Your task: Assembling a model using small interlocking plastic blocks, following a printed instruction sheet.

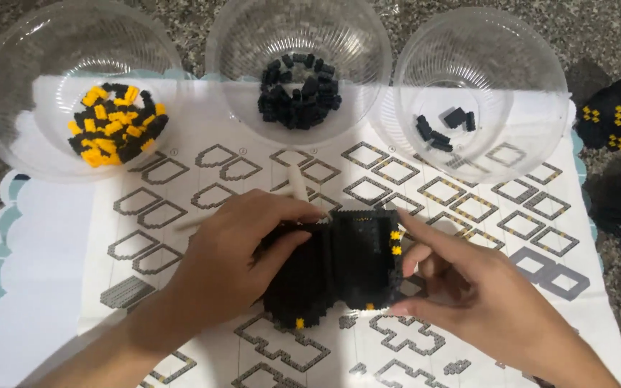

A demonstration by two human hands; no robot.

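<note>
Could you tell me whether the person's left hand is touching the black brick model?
Touching. The head view shows the left hand wrapped over the black brick model, its fingers lying flat on the top and left side.

Surface: speckled stone floor (188, 21)
Mat: white, scalloped teal edge (8, 237), on floor
Sheet: diagram sheet (468, 215) on mat
Bowls: three clear bowls (8, 86) along top edge

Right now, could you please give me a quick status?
Both hands, left and right, grip black brick model. Over instruction sheet. Nothing obstructing.
</note>
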